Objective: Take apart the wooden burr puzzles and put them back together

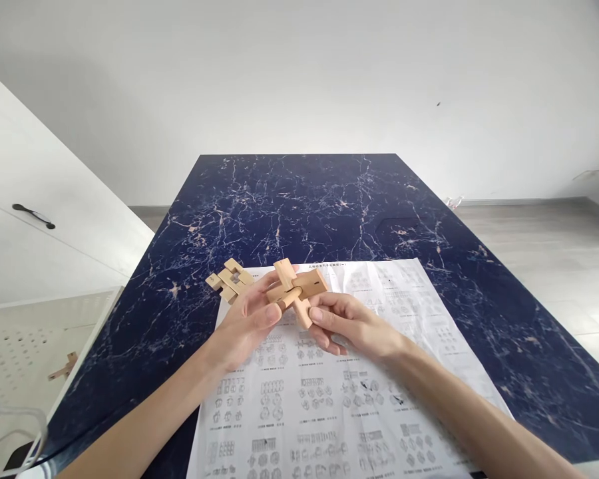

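— What have you got in your fingers?

— A wooden puzzle (298, 291), a cluster of notched bars crossing one another. I hold it between both hands, lifted just above the instruction sheet (329, 392). My left hand (249, 322) cups it from the left, thumb pressed on the near side, fingers curled behind. My right hand (352, 326) grips the lower bar from the right, thumb on top, fingers folded under it. Both sets of fingers are closed narrowly around the wood.

— Is anything else near it?

— A second wooden puzzle (229, 279) lies at the sheet's far-left corner, just beyond my left fingertips. I cannot tell whether my fingers touch it.

— What is underneath?

— The sheet, printed with rows of small diagrams, lies on a dark blue marbled table (304, 199). It reaches from the table's near edge towards the middle.

— And off to the side?

— On my left stands a white cabinet (40, 233) with a dark handle (33, 215). Lower down, a small wooden piece (64, 367) lies on a pale perforated surface, well apart from my hands.
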`<action>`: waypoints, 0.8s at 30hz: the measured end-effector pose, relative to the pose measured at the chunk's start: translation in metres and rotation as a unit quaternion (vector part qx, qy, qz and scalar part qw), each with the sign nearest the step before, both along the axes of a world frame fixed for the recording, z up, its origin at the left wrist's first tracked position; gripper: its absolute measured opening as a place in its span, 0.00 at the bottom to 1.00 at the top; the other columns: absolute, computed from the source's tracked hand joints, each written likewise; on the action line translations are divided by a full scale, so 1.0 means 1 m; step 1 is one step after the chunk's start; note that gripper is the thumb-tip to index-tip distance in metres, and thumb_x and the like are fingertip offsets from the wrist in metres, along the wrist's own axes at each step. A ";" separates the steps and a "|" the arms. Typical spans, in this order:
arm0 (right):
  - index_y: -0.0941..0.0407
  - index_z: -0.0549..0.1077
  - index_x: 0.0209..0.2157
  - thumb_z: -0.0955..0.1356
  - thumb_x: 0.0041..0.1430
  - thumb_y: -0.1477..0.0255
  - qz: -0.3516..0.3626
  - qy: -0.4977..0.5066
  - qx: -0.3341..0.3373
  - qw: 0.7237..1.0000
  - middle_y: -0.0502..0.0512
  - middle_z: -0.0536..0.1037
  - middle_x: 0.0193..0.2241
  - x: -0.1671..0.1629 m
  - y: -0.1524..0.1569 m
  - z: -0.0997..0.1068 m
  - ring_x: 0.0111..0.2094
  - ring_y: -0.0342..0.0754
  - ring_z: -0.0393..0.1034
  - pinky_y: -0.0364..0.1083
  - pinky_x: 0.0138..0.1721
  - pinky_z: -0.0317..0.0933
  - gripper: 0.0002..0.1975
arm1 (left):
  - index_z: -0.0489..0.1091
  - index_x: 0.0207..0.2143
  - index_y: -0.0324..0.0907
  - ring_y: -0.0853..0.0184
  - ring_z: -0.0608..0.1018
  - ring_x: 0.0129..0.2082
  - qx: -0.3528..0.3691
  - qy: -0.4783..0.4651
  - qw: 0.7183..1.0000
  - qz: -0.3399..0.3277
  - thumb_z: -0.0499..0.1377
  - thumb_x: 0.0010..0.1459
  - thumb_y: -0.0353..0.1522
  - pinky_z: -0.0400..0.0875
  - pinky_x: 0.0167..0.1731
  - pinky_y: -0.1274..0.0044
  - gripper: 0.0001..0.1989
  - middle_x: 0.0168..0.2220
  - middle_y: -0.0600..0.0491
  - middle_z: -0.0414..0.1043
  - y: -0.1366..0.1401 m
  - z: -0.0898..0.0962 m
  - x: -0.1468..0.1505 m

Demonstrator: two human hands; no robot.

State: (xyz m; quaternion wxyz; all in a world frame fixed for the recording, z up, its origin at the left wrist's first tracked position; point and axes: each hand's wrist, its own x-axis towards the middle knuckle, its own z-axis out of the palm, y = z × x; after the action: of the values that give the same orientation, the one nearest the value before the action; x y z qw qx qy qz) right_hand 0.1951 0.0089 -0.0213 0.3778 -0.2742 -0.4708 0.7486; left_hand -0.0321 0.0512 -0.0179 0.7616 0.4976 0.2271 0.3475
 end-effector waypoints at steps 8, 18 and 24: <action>0.55 0.70 0.34 0.72 0.73 0.55 0.015 0.010 0.027 0.999 0.42 0.67 0.23 -0.002 -0.003 0.003 0.19 0.38 0.56 0.42 0.20 0.51 0.20 | 0.75 0.65 0.50 0.47 0.79 0.61 0.011 -0.011 0.999 -0.032 0.73 0.60 0.51 0.71 0.62 0.58 0.34 0.59 0.44 0.79 0.000 0.004 0.000; 0.54 0.70 0.35 0.71 0.74 0.54 -0.021 0.016 0.009 1.000 0.41 0.65 0.23 -0.007 -0.009 -0.002 0.18 0.37 0.54 0.42 0.21 0.52 0.20 | 0.73 0.67 0.51 0.47 0.77 0.63 0.033 0.002 0.998 -0.057 0.73 0.60 0.50 0.69 0.64 0.59 0.36 0.62 0.44 0.78 0.000 0.014 -0.004; 0.55 0.69 0.35 0.70 0.75 0.55 0.020 0.039 -0.001 0.999 0.44 0.68 0.25 -0.008 -0.008 -0.002 0.20 0.38 0.60 0.41 0.21 0.55 0.20 | 0.75 0.64 0.48 0.49 0.81 0.57 0.021 -0.018 0.999 -0.047 0.73 0.61 0.49 0.72 0.61 0.60 0.32 0.56 0.44 0.80 -0.004 0.010 0.003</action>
State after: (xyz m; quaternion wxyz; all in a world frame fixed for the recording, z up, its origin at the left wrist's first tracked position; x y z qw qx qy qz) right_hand 0.1875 0.0010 -0.0231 0.3804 -0.2354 -0.4603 0.7668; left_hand -0.0292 0.0468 -0.0080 0.7701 0.5176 0.1827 0.3251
